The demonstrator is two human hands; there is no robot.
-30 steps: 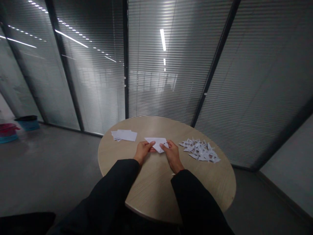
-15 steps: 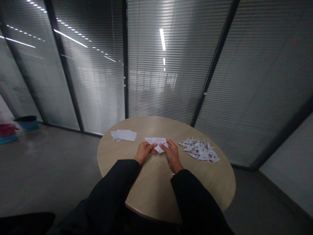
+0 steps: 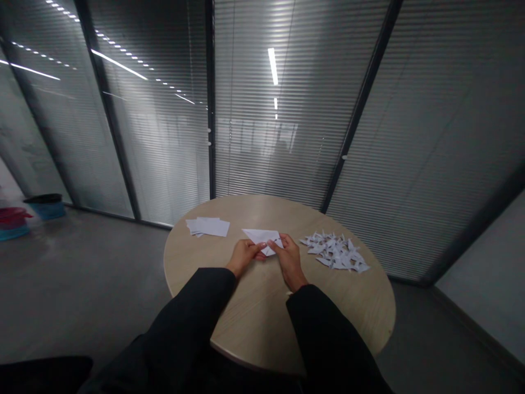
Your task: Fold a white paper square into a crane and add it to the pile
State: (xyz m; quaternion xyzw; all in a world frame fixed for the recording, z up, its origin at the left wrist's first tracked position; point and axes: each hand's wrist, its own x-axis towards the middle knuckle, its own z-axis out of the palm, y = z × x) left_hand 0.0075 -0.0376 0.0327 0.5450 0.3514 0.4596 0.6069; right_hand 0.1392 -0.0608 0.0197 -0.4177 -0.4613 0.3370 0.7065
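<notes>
Two hands meet over a round wooden desk (image 3: pixel 254 328). From where I stand, the left hand (image 3: pixel 245 258) and the right hand (image 3: pixel 290 258) both pinch a folded sheet (image 3: pixel 259 236) of white paper, a rough triangle near the middle of the desk, toward its far side. Whether it touches the surface or sits just above it is hard to tell. Each grip is narrow: the right thumb and fingers close on the sheet's right corner, while the left fingertips (image 3: pixel 259 246) press in at its lower edge. The hands hide how the layers sit. Off to the left lies a small stack of loose sheets (image 3: pixel 208 226), and to the right, near the right hand, sits a heap of small folded cranes (image 3: pixel 334 251). Black sleeves (image 3: pixel 328 334) run back from both wrists. Beyond the desk stand glass panels with blinds (image 3: pixel 262 153), and a blue bin (image 3: pixel 45 209) sits on the grey floor (image 3: pixel 82 284) far to the left.

The risk, to my eye, lies in the pinch: if either grip eased, the springy paper could open or slip out of line and leave a crooked crease. A sleeve drifting sideways could also brush the light heap and scatter it.
</notes>
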